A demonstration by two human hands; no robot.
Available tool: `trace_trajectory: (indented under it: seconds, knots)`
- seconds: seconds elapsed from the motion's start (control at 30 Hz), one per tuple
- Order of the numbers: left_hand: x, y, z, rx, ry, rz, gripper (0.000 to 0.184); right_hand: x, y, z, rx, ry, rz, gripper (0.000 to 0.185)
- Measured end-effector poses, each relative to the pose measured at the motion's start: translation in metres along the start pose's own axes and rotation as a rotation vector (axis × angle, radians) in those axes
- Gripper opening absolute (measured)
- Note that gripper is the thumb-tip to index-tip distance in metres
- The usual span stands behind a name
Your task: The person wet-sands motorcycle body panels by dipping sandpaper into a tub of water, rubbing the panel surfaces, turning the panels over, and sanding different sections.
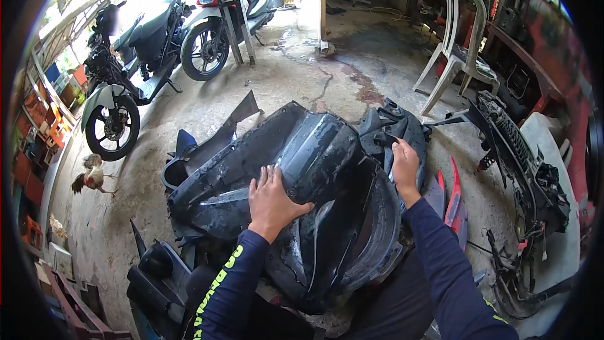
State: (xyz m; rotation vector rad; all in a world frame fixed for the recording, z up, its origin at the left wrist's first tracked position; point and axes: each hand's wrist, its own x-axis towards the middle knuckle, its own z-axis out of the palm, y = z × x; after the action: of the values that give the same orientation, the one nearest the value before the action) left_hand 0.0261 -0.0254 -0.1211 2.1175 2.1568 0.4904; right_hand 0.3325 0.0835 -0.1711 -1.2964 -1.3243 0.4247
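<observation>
A large black motorcycle fairing panel [314, 145], scuffed and wet-looking, lies in front of me. My left hand [272, 201] rests on it with fingers spread and thumb stretched out to the right. Off its right edge, my right hand [406, 167] is closed, thumb and fingers pinched together at a small dark piece [385, 140]. What that piece is, and whether it is loose or part of the plastic behind, I cannot make out. More black plastic body parts [409, 127] sit just behind this hand. The panel's curved wheel-arch section [384, 226] faces my lap.
Two motorcycles, one partly stripped [135, 56] and one red and white [217, 31], stand at the back left. A chicken [94, 175] is on the concrete floor. At right are a plastic chair [456, 50], a motorcycle frame [513, 164] and red trim [453, 195]. Black parts [157, 271] lie lower left.
</observation>
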Motion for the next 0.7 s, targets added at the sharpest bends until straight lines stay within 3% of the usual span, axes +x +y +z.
trace_trajectory:
  seconds: [0.2,0.3,0.47,0.53,0.63,0.7]
  knots:
    - [0.004,-0.002,-0.003,0.053,0.008,0.008,0.114,-0.008,-0.005,0.007,-0.09,-0.074,-0.02,0.031]
    - [0.013,-0.005,-0.014,0.104,0.043,0.041,0.114,-0.014,0.007,0.008,-0.404,-0.238,0.133,0.029]
    - [0.04,-0.016,-0.049,0.263,0.115,0.093,0.115,-0.032,0.029,0.023,-0.563,-0.459,0.104,0.027]
    - [0.05,-0.018,-0.063,0.321,0.107,0.105,0.114,-0.046,0.01,0.03,-0.45,-0.717,0.433,0.027]
    - [0.065,-0.024,-0.079,0.593,0.097,0.313,0.111,-0.074,0.048,0.051,-0.467,-0.912,0.204,0.032]
    - [0.07,-0.033,-0.082,0.658,0.066,0.422,0.111,-0.094,0.051,0.058,-0.436,-0.954,0.337,0.035]
